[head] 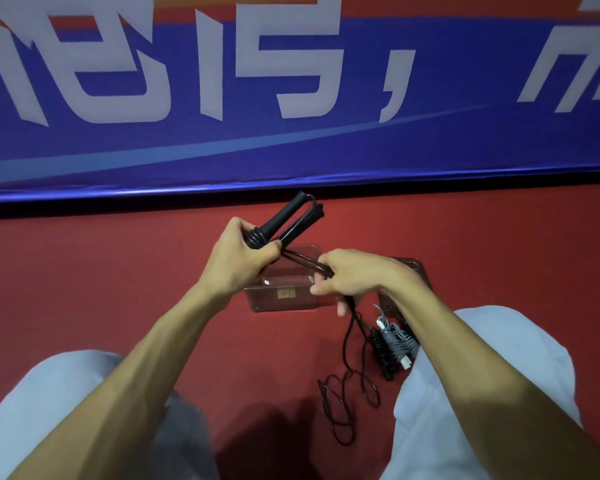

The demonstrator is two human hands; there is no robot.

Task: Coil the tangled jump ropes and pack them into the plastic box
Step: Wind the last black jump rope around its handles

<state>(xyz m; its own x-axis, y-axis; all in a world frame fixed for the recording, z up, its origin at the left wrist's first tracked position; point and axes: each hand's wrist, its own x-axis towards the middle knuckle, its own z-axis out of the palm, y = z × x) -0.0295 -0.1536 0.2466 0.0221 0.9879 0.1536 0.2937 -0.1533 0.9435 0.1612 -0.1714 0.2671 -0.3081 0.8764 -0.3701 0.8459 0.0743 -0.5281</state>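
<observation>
Left hand (238,261) grip closed round black rope handles (284,220); right hand (350,275) pinches the cord (344,344). Clear box (281,299) on the floor below. Coiled ropes (394,341) by right knee, probably two.

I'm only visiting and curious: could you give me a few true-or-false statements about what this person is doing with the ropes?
1. The left hand grips the black handles. True.
2. The right hand holds nothing. False: it pinches the black cord.
3. The plastic box sits on the person's lap. False: it stands on the red floor, beyond the knees.
4. A coiled grey rope lies beside the right knee. True.
</observation>
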